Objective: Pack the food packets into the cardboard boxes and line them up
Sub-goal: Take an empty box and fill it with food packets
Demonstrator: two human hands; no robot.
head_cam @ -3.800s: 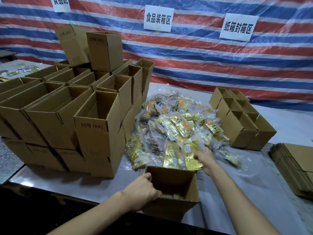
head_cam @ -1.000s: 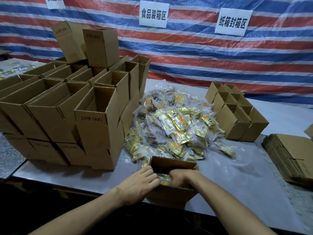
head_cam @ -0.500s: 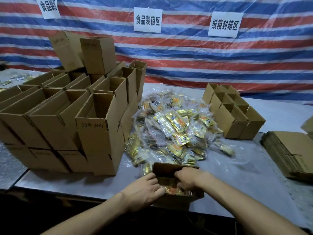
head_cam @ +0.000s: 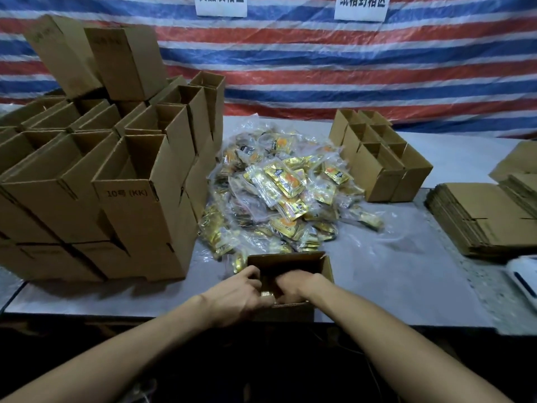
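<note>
Striped red, white and blue tarp [head_cam: 319, 68] hangs behind a grey table [head_cam: 392, 280], with two white paper signs [head_cam: 220, 5] at its top edge. At 6 o'clock on the table, right at the near edge, stands a small box [head_cam: 325, 266] with its top open. The left hand [head_cam: 238, 295] grips the box's left wall, thumb outside and fingers curled over the rim. The right hand [head_cam: 296, 285] reaches down into the box with its fingers bent. They are hidden behind the knuckles, so whether they hold anything cannot be told. A gold packet [head_cam: 266, 295] shows inside the box between the two hands. Just beyond the box, at the table's centre, lies a loose heap of packets [head_cam: 284, 193] in clear and gold wrapping. At 9 o'clock rises a stack of open boxes [head_cam: 130, 199]. At 2 o'clock sits a smaller cluster of boxes [head_cam: 383, 170]. At 3 o'clock lies a pile of flattened cardboard [head_cam: 488, 219], with a white device [head_cam: 523, 274] at 4 o'clock.
</note>
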